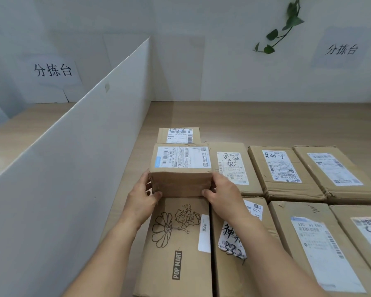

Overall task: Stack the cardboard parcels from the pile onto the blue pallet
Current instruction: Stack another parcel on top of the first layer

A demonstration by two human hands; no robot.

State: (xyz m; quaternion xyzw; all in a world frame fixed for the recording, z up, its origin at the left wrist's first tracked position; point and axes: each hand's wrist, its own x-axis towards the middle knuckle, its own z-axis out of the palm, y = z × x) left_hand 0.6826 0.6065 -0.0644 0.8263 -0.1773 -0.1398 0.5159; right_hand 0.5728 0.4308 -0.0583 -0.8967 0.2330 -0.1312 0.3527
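2 arms extended; left hand, right hand grip parcel sides.

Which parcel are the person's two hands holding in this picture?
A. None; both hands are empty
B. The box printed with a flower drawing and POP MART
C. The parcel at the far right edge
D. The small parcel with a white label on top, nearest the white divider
D: the left hand and right hand grip opposite sides of the small labelled parcel, just beyond the POP MART box.

Nine cardboard parcels, two hands, two wall signs.
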